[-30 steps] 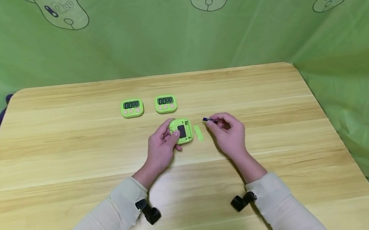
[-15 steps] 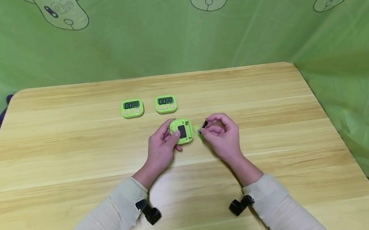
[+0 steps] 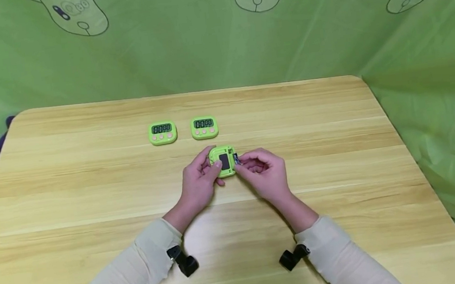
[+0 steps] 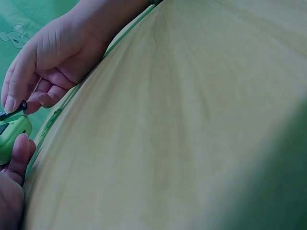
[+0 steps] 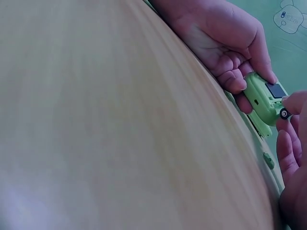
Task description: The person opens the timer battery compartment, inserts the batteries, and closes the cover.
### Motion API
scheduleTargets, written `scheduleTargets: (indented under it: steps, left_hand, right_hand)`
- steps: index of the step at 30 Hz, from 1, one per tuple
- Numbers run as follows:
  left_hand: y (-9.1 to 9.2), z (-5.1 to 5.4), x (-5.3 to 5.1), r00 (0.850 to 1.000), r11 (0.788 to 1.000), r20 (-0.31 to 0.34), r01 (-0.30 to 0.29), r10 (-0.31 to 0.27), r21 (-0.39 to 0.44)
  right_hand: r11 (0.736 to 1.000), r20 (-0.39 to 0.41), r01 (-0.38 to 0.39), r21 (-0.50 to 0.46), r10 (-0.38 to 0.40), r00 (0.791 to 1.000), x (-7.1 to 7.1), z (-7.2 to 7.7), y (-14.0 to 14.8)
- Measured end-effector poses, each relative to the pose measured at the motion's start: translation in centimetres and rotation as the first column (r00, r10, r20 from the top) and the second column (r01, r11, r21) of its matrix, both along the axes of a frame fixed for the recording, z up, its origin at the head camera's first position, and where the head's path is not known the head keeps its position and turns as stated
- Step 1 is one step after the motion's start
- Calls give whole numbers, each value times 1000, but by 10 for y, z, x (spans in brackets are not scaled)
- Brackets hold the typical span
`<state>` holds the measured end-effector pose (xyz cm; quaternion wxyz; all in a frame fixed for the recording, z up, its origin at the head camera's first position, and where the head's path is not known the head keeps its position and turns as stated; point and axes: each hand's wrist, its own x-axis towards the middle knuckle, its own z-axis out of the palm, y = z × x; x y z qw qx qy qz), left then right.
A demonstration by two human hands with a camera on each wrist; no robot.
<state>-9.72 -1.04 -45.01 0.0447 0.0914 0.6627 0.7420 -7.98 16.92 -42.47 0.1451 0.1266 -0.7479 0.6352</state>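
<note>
My left hand [image 3: 199, 180] grips a green digital timer [image 3: 224, 162] with its back facing up. A dark square shows on that back, and the battery slot along its right side is uncovered. Thumb and fingers of my right hand [image 3: 265, 172] pinch a small dark cylindrical battery [image 3: 236, 159] at the slot's edge. In the right wrist view the battery's round end [image 5: 285, 113] sits against the timer's edge; whether it is inside the slot I cannot tell. A thin green battery cover [image 4: 50, 123] lies on the table below the hands, hidden in the head view.
Two more green timers, a left one [image 3: 163, 133] and a right one [image 3: 204, 128], lie face up beyond the hands, with digits on their displays. The wooden table [image 3: 89, 186] has green cloth [image 3: 184, 58] behind it and at its sides.
My right hand has moved left, bringing the battery from right of the timer to its slot and turning it lengthwise along it. The battery cover is now hidden in the head view. My left hand stays still.
</note>
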Motion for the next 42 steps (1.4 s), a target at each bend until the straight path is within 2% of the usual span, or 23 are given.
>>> scheduleTargets:
  steps: [7, 11, 15, 17, 21, 26, 31, 33, 39, 42]
  left_hand:
    - [0, 0, -1, 1000, 1000, 4, 9, -9, -9]
    - [-1, 6, 0, 1000, 1000, 12, 8, -8, -29]
    - [0, 4, 1, 1000, 1000, -10, -3, 3, -17]
    - [0, -1, 0, 1000, 1000, -22, -6, 6, -5]
    - [0, -1, -1, 1000, 1000, -7, -4, 4, 12]
    - [-1, 1, -1, 1000, 999, 30, 0, -1, 42]
    - [-2, 1, -1, 999, 998, 43, 8, -11, 61]
    - [-2, 1, -1, 999, 998, 41, 16, -18, 61]
    - [-3, 1, -1, 998, 998, 40, 41, -44, 55]
    - [-3, 1, -1, 998, 997, 39, 52, -54, 64]
  right_hand:
    - [989, -98, 45, 138, -31, 995, 2, 11, -9]
    - [982, -121, 64, 179, -43, 992, 2, 11, -11]
    - [980, -87, 25, 198, -8, 996, 3, 11, -8]
    - [979, -64, -12, 206, 25, 998, 4, 12, -5]
    - [974, -41, -61, 220, 72, 997, 5, 12, -1]
    - [977, -12, -71, 203, 75, 997, 3, 12, 0]
    - [975, 53, -108, 192, 100, 994, 2, 11, 1]
    - [974, 74, -119, 195, 106, 992, 1, 7, 2]
    - [975, 104, -113, 190, 94, 990, -7, -20, 10]
    - [978, 113, -102, 184, 82, 990, -8, -24, 11]
